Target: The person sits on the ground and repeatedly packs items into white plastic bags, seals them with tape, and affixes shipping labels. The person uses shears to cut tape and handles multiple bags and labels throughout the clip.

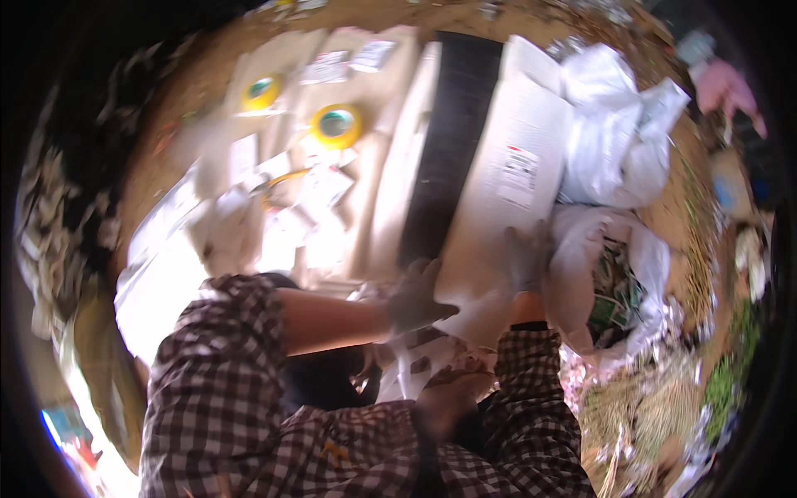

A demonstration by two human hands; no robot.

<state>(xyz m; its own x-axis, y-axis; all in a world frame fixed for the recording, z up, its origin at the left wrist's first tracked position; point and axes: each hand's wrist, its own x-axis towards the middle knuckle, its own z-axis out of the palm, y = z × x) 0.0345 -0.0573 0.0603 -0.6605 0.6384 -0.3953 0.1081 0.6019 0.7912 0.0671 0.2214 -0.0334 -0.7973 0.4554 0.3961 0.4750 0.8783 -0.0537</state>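
Observation:
A long white package with a padded-looking wrap and a printed label lies lengthwise before me. My left hand, in a grey glove, is at its near left edge with thumb and fingers spread. On the near right part of the package rests my right hand, also gloved and blurred; whether it grips the wrap cannot be made out. Along the package's left side runs a long black strip, its near end by my left fingers.
Left of the strip, brown cardboard bears yellow tape rolls, paper labels and an orange-handled tool. White plastic bags stand at right, above an open bag of scraps. Dry straw lies nearer me.

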